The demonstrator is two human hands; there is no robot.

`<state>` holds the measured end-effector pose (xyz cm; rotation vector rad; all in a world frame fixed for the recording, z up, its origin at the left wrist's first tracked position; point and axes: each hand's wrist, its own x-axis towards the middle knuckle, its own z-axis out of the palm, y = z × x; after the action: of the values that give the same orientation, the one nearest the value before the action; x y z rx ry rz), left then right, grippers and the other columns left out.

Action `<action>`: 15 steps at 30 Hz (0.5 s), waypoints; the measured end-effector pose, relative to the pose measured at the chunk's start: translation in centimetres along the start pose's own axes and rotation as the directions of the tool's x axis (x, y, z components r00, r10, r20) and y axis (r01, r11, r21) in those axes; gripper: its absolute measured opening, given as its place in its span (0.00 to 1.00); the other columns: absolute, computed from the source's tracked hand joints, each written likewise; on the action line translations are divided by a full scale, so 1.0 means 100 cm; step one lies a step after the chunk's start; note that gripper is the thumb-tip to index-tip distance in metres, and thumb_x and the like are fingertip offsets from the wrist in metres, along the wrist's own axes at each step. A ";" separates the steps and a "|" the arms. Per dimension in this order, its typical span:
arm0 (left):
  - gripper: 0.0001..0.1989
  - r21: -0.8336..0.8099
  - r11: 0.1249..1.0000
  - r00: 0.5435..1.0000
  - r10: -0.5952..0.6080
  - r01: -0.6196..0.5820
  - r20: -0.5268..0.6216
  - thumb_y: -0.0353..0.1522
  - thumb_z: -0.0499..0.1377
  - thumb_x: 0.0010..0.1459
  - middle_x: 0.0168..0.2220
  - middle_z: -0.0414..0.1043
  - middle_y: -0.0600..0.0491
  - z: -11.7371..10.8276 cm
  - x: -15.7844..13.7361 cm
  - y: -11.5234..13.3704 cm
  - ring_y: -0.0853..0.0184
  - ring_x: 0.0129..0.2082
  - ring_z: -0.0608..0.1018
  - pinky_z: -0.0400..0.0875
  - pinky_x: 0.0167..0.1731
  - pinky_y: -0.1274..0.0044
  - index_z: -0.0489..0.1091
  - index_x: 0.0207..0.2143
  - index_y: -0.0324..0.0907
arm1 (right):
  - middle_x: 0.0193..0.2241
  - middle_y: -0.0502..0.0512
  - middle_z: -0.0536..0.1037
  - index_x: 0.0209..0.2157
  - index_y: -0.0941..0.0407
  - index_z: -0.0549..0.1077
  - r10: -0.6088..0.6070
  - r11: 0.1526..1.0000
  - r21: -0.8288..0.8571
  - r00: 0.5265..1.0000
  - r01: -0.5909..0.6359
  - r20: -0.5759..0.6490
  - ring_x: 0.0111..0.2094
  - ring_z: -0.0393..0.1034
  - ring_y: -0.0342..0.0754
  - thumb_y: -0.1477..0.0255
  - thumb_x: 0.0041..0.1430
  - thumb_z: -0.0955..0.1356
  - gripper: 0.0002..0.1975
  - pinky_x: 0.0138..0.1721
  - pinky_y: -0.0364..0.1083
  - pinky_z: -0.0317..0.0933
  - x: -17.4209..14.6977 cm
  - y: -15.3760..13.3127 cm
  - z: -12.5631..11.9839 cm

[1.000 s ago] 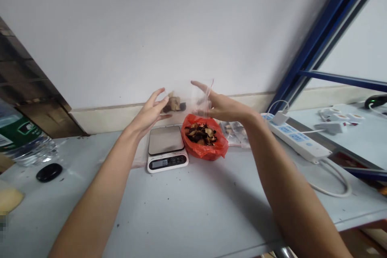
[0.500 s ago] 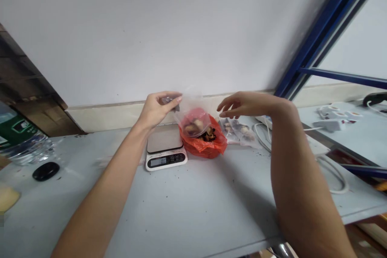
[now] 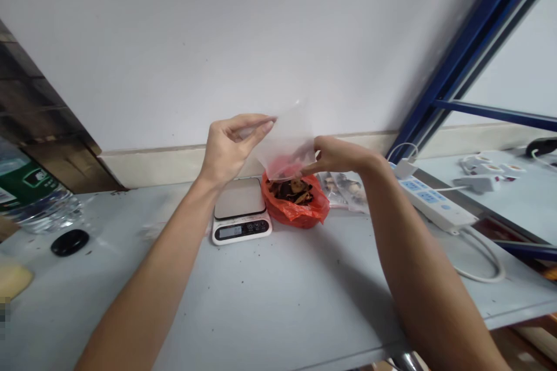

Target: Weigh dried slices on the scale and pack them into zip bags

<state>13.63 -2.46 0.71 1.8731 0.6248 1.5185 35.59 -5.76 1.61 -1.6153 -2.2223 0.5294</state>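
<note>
My left hand (image 3: 232, 148) pinches the upper left edge of a translucent plastic bag (image 3: 289, 133) between thumb and fingers. At the bag's lower right side is my right hand (image 3: 333, 153), its fingers closed at the bag and partly hidden by it. The bag hangs tilted over an open red plastic bag (image 3: 296, 214) holding dark and pale dried slices (image 3: 300, 194). Just left of the red bag stands a white kitchen scale (image 3: 239, 200) with a lit display and a bare weighing plate. Small clear bags with pale pieces (image 3: 343, 188) lie to the right, behind my right hand.
A white power strip (image 3: 435, 203) with a looping cable lies right of my forearm. At far left are a large water bottle (image 3: 32, 191) and a black oval object (image 3: 69, 242). The wall (image 3: 261, 40) rises behind; a blue metal frame (image 3: 439, 69) slants at right.
The translucent bag has been raised and turned more upright, with my left hand slightly higher. My right hand has moved in from apart to the bag's right side.
</note>
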 end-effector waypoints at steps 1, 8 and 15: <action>0.10 0.003 1.000 1.000 -0.008 0.008 -0.018 0.39 0.70 0.54 0.42 0.83 0.50 -0.002 0.001 0.000 0.60 0.48 0.81 0.74 0.52 0.69 0.82 0.36 0.43 | 0.35 0.53 0.85 0.37 0.54 0.84 -0.008 0.999 0.053 1.000 0.010 -0.024 0.37 0.76 0.52 0.61 0.47 0.76 0.16 0.39 0.47 0.66 0.002 0.001 0.002; 0.09 0.078 0.990 0.987 -0.104 0.114 -0.123 0.36 0.71 0.50 0.39 0.83 0.49 -0.043 0.010 -0.005 0.61 0.44 0.81 0.75 0.48 0.72 0.80 0.33 0.41 | 0.33 0.57 0.83 0.28 0.56 0.79 0.004 0.909 0.403 0.967 0.102 -0.255 0.39 0.76 0.56 0.55 0.41 0.77 0.19 0.44 0.52 0.68 0.017 0.001 0.016; 0.07 0.497 0.806 0.939 -0.338 0.321 -0.058 0.37 0.70 0.47 0.33 0.83 0.47 -0.127 0.009 -0.012 0.57 0.40 0.82 0.73 0.46 0.69 0.81 0.26 0.43 | 0.30 0.56 0.80 0.32 0.56 0.75 -0.054 0.830 0.475 0.890 0.293 -0.454 0.32 0.76 0.50 0.58 0.50 0.75 0.16 0.38 0.52 0.71 0.034 -0.041 0.040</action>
<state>1.49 1.24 2.06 2.0095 1.3620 1.1598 29.31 -4.10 0.29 -1.0873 -1.6753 0.6076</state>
